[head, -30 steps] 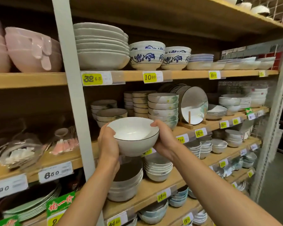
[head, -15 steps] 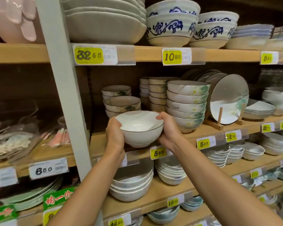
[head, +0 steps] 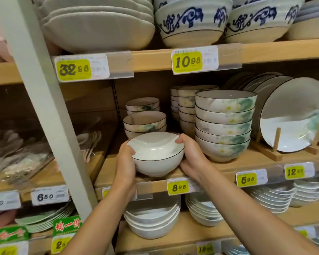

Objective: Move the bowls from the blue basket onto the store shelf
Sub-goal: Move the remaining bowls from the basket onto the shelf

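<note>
Wooden shelf (head: 247,160) – hands (head: 126,163) (head: 192,159) grip white, black-rimmed bowl (head: 157,156).

A white bowl (head: 156,153) with a thin dark rim sits upright between two hands. The left grip (head: 125,162) cups its left side and the right grip (head: 191,159) its right, thumbs hooked over the rim. The bowl is low over the front edge of a wooden shelf (head: 247,159) (whether its foot touches the board is unclear), just above a yellow price tag (head: 178,187) reading 8.95. Close behind it stands a short stack of flowered bowls (head: 145,122), and to its right a taller stack of larger flowered bowls (head: 225,126). Further right a plate (head: 291,115) leans in a wooden stand (head: 275,144).
</note>
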Demonstrator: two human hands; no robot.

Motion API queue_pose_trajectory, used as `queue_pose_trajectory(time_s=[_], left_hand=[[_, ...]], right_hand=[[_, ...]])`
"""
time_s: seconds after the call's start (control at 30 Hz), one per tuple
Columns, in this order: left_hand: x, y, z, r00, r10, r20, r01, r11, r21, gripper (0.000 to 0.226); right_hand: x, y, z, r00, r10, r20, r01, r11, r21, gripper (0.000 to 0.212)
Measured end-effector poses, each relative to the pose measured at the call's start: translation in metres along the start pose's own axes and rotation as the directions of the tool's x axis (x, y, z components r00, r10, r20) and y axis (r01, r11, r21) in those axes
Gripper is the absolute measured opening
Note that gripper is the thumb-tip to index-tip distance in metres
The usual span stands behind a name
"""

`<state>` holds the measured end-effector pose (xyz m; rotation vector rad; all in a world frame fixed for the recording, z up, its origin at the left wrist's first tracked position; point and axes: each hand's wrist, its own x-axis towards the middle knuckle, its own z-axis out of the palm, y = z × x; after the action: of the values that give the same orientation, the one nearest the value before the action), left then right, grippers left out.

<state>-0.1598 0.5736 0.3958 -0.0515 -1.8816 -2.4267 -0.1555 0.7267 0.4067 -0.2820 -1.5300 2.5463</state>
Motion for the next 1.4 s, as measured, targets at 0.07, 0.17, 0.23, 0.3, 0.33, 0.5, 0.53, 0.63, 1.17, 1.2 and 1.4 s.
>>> queue_pose_trajectory(time_s=[0.07,0.17,0.23,0.3,0.33,0.5,0.53,0.63,1.17,1.2,1.4], left_hand=[[-0.002,-0.001,-0.003,0.999,-0.03,0.019,0.029,0.999,0.027,0.055],[-0.001,0.004,-0.003,1.0,-0.018,0.009,0.017,0.995,0.1,0.047],[0.006,0.013,0.0,0.999,-0.021,-0.036,0.026,0.991,0.132,0.043],[0.013,0.022,0.003,0.996,-0.084,-0.043,0.086,0.994,0.064,0.044],[0.014,0.023,0.003,0.995,-0.098,-0.034,0.099,0.995,0.033,0.044],[0.008,0.014,0.0,0.999,-0.018,-0.033,0.021,0.997,0.08,0.049],[0.006,0.013,-0.001,0.999,-0.013,-0.045,0.018,0.994,0.107,0.05],[0.008,0.019,-0.004,0.995,-0.087,-0.045,0.089,0.995,0.053,0.048],[0.013,0.023,-0.001,0.991,-0.132,0.023,0.133,0.991,-0.007,0.047],[0.012,0.021,-0.001,0.991,-0.132,0.035,0.132,0.991,-0.016,0.047],[0.011,0.015,-0.006,0.995,-0.096,0.002,0.095,0.994,0.051,0.048]], right_hand=[[0.003,-0.003,-0.002,0.999,0.024,0.022,-0.024,1.0,-0.012,0.037],[0.007,-0.006,-0.006,0.997,0.054,0.052,-0.053,0.999,-0.007,0.039],[0.007,-0.006,-0.008,0.999,0.013,0.044,-0.012,1.0,-0.016,0.028],[0.002,-0.003,-0.009,0.997,-0.071,-0.005,0.071,0.997,-0.033,0.017],[-0.001,0.0,-0.009,0.992,-0.124,-0.031,0.122,0.991,-0.059,0.021],[-0.005,0.009,-0.001,0.984,-0.173,-0.041,0.158,0.959,-0.236,0.046],[-0.003,0.005,-0.001,0.987,-0.148,-0.055,0.135,0.972,-0.19,0.035],[-0.007,-0.001,-0.008,0.987,-0.116,-0.11,0.1,0.984,-0.145,0.023],[-0.034,0.014,0.001,0.967,-0.247,-0.068,0.209,0.914,-0.346,0.073],[-0.034,0.016,0.003,0.964,-0.258,-0.056,0.219,0.9,-0.377,0.077],[-0.019,0.002,-0.002,0.987,-0.146,-0.074,0.128,0.969,-0.209,0.024]])
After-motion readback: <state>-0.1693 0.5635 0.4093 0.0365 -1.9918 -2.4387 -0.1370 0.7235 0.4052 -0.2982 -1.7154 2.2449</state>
